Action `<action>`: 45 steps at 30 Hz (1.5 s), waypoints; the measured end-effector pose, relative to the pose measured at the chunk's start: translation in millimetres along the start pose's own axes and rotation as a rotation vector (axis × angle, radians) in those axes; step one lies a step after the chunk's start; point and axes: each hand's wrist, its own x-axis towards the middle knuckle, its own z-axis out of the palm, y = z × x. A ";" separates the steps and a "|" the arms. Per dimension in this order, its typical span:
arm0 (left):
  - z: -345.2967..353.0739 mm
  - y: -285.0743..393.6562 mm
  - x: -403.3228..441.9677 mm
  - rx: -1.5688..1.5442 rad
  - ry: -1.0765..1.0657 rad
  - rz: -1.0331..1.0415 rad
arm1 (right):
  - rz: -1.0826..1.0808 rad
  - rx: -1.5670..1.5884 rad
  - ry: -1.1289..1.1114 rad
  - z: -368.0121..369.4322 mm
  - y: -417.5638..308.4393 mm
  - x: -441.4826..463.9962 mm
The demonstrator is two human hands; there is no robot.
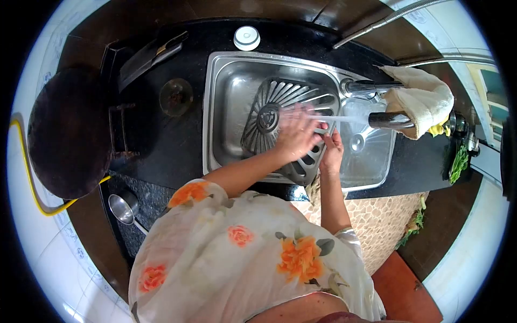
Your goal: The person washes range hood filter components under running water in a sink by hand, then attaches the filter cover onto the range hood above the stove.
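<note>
A dark grey metal tray [256, 129] with slots fanning out from a round centre is tilted inside the steel sink [221, 107]. My left hand [296, 133] lies over its face with fingers stretched and blurred by motion; nothing shows in them. At the tray's right edge, my right hand [332, 153] grips the rim between thumb and fingers. Water [344, 119] streams leftward in the view from the black faucet [390, 119] onto the tray near my left hand.
A pale cloth [423, 99] drapes over the faucet. Behind the sink stands a white round-lidded container [246, 38]. To the left are a glass bowl [176, 97], a large dark round pan [69, 133] and a steel saucepan [123, 208]. Green leaves [459, 164] lie at right.
</note>
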 end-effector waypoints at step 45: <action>-68.7 -37.1 139.0 -0.320 -0.258 -0.326 | -0.158 0.571 0.315 -89.7 14.7 -126.8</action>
